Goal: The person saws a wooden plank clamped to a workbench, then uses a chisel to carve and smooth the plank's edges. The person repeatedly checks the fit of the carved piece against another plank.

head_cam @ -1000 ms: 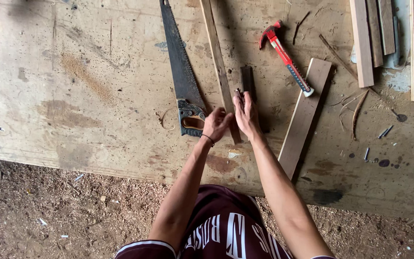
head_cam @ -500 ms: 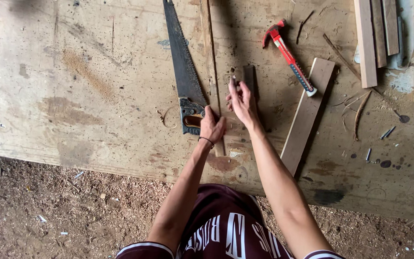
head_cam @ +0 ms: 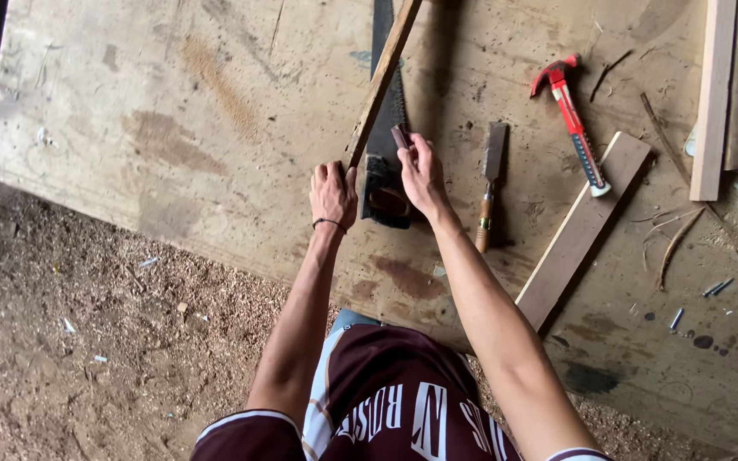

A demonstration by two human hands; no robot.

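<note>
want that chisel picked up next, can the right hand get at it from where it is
Probably yes: the chisel lies bare on the board just beside the right hand, nothing between them, though that hand already pinches a small dark piece.

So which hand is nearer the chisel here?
Right. The right hand lies just left of the chisel, over the saw. The left hand is farther left, gripping the wooden strip.

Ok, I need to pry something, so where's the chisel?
The chisel lies on the board, just right of the right hand, left of the red hammer.
</note>
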